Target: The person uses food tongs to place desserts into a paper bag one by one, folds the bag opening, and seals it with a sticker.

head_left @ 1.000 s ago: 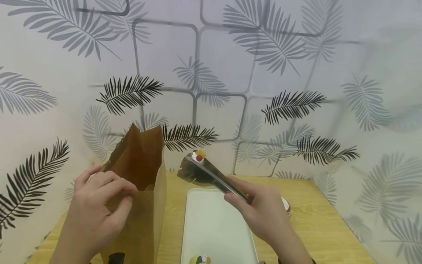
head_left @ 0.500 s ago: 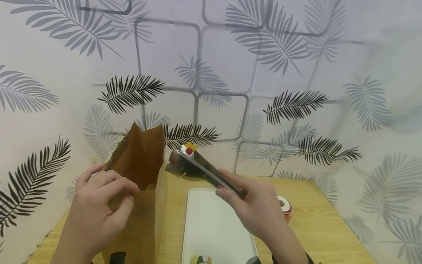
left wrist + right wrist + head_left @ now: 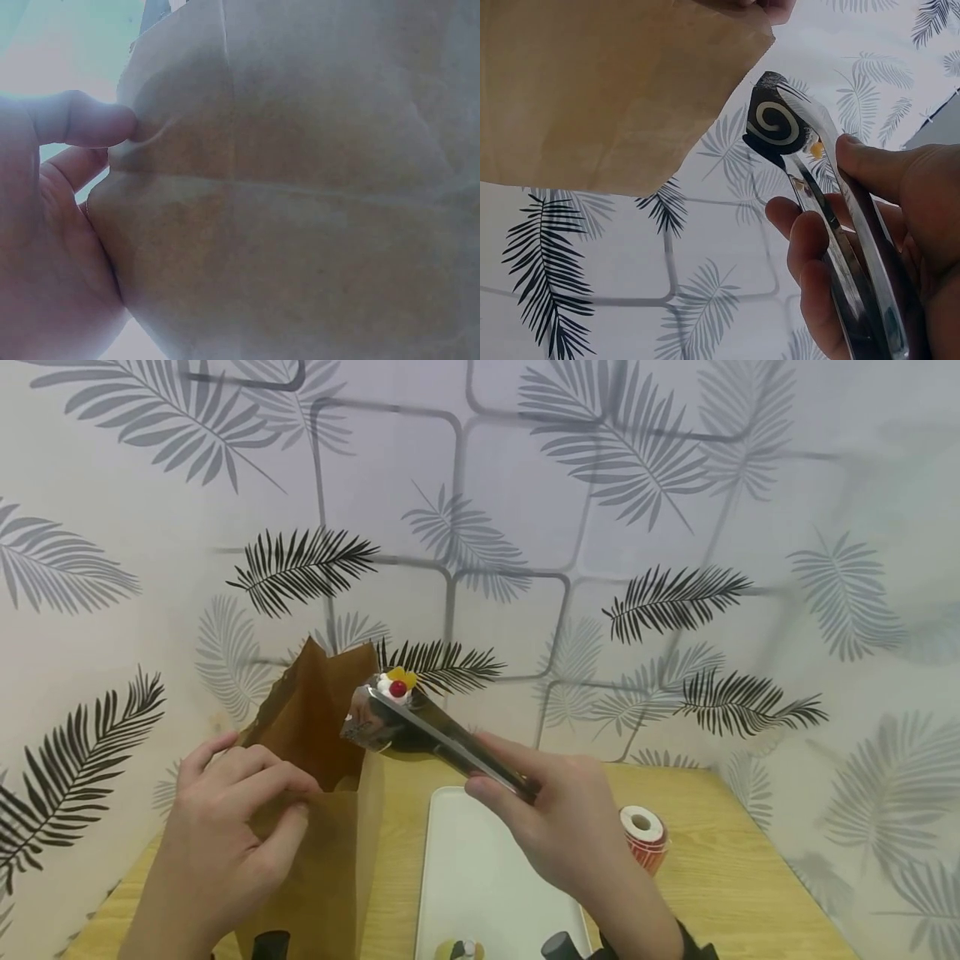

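Swiss-roll slice (image 3: pixel 774 120), dark with a pale spiral and topped with white cream, a red cherry and yellow pieces, sits raised between the ends of metal tongs (image 3: pixel 453 747). Right hand (image 3: pixel 562 818) grips those tongs, thumb on one arm and fingers curled around the other. Slice and tongs' ends are beside the open mouth of a brown paper bag (image 3: pixel 322 868), apart from it in the right wrist view. Left hand (image 3: pixel 228 831) pinches the bag's near rim. On the wooden surface (image 3: pixel 727 868) are a pale rectangular tray (image 3: pixel 483 860), bearing a partly cropped cake piece (image 3: pixel 459 950), and a red-and-white roll (image 3: pixel 643 841).
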Tool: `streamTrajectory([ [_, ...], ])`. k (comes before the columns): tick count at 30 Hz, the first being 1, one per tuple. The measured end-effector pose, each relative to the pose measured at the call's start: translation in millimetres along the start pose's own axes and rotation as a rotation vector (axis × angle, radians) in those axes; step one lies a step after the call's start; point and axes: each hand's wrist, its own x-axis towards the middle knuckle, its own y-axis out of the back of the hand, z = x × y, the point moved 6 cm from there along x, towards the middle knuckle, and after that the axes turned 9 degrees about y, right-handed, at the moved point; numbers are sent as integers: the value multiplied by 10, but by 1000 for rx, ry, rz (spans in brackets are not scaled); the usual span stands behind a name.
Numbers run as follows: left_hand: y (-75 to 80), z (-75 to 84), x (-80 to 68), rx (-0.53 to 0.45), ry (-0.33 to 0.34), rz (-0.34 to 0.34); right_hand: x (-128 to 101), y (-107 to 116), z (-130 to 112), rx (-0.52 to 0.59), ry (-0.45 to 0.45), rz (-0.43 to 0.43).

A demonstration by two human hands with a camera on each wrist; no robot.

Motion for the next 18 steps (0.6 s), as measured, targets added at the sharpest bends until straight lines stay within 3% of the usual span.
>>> streamTrajectory([
  [7,2,1,1,-2,1,-6,47,-75,-59,31,-10,-14],
  [18,17,2,2,-5,-3,1,86,-184,-67,-44,11,-99],
])
